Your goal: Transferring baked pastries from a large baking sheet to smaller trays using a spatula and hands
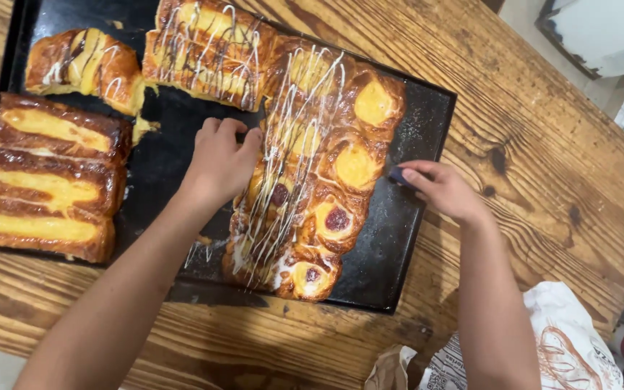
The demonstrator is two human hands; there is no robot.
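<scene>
- Left hand [219, 160] rests curled on the iced pastry [312, 173] mid-tray [413, 238]; its grip is hidden underneath.
- Right hand [443, 189] pinches a small dark tool [396, 175], mostly hidden, at the pastry's edge.
- Bag [565, 347] cut off on the worktop [536, 144].

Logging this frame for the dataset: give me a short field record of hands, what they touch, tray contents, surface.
left hand: fingers curled on the edge of the iced pastry slab
right hand: pinches a small dark tool at the slab's right side
tray: dark baking tray, holds all the pastries
custard pastries: three glazed strips at the tray's left end
drizzled pastry: top left, apart from the slab
surface: wooden table
paper bag: bottom right, off the tray
</scene>
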